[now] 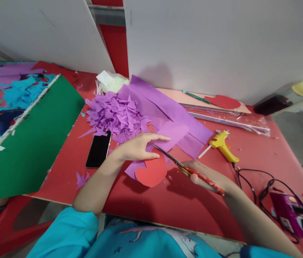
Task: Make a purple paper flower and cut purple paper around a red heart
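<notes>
Your left hand (138, 147) holds the purple sheet (173, 132) and the rounded red cutout (151, 172) together, mid-table (167, 204). Your right hand (202, 175) grips the red-handled scissors (183, 166), blades parted just beside your thumb. Risks: the thin, floppy paper could slip off the stiffer red piece, or the blades could nick the thumb. Jagged purple scraps (116, 116) are piled behind.

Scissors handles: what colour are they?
Red; the head view shows the scissors best.
</notes>
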The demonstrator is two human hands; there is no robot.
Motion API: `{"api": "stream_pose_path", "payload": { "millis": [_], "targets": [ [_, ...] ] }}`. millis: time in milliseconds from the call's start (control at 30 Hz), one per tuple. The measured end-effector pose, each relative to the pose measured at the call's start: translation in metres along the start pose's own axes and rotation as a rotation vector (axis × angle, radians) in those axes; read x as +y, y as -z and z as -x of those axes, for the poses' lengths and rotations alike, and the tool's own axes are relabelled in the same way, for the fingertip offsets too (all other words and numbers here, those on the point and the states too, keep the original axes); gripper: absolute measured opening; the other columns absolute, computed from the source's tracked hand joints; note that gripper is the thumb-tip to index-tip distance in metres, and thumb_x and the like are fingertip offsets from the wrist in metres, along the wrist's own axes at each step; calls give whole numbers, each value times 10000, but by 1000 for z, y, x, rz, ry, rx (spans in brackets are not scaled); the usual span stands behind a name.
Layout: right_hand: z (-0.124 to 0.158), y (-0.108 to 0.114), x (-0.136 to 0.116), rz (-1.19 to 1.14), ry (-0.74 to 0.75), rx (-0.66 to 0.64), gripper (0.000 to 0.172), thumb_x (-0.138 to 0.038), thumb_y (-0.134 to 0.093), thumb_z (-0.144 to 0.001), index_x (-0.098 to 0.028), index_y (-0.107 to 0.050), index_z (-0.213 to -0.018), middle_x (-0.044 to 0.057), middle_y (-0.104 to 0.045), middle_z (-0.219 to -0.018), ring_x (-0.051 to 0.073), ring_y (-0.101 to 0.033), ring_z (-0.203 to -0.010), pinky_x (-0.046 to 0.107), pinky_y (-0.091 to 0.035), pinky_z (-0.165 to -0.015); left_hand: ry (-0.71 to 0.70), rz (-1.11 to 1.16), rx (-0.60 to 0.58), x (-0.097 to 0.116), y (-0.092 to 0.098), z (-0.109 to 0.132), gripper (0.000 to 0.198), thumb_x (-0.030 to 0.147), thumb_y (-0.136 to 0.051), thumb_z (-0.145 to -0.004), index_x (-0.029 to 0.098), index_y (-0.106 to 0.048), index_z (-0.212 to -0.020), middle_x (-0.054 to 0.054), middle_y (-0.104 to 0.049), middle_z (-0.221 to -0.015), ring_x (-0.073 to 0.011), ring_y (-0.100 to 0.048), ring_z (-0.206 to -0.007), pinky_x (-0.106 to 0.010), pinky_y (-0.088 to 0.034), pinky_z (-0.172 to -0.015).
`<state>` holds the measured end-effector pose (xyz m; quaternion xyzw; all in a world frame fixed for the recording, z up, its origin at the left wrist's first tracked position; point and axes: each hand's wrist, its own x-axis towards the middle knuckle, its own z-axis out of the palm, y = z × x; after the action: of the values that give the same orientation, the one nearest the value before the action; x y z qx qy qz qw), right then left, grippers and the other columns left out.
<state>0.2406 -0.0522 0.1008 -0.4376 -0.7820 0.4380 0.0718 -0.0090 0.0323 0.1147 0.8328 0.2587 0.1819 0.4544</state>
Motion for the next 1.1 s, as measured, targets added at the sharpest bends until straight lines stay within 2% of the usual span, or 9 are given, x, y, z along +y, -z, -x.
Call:
{"api": "stream_pose_path", "payload": {
  "millis": [200, 467, 667, 967, 1100],
  "targets": [
    [-5, -3, 3, 25, 16, -50, 571, -720, -57, -808, -219, -280, -647, 4, -394, -623, 147, -371, -544, 313, -337, -539, -1, 27, -3, -1, -3, -1, 545, 153, -646, -712, 200, -532, -1242, -82, -579, -1269, -211, -549, -1150, -344, -428, -977],
    [-4, -8, 11, -19, -14, -45, 602, -757, -72, -789, -214, -284, -637, -17, -365, -589, 130, -347, -523, 284, -271, -509, -15, 31, -1, -1, -5, -2, 538, 154, -639, -719, 166, -524, -1245, -97, -571, -1278, -207, -534, -1170, -339, -414, -996],
    [-3, -9, 16, -21, -4, -35, 628, -773, -81, -777, -205, -301, -627, -32, -353, -579, 106, -321, -508, 270, -260, -506, -15, 49, 8, -4, -6, -1, 571, 164, -648, -708, 196, -505, -1260, -91, -542, -1311, -220, -499, -1213, -370, -383, -1024],
    [-7, -9, 14, -13, -49, 15, 665, -855, -76, -681, -217, -232, -576, -48, -273, -540, 92, -259, -486, 256, -214, -466, -26, 179, 27, -4, -7, 0, 768, 151, -652, -708, 233, -307, -1390, -83, -384, -1440, -211, -360, -1328, -371, -287, -1107],
    [-7, -9, 12, -18, -66, 19, 643, -847, -100, -696, -226, -202, -563, -50, -254, -526, 90, -236, -477, 256, -198, -460, -7, 157, 52, -6, -7, 0, 823, 141, -656, -690, 240, -265, -1407, -78, -324, -1473, -230, -318, -1349, -399, -255, -1124]
  ]
}}
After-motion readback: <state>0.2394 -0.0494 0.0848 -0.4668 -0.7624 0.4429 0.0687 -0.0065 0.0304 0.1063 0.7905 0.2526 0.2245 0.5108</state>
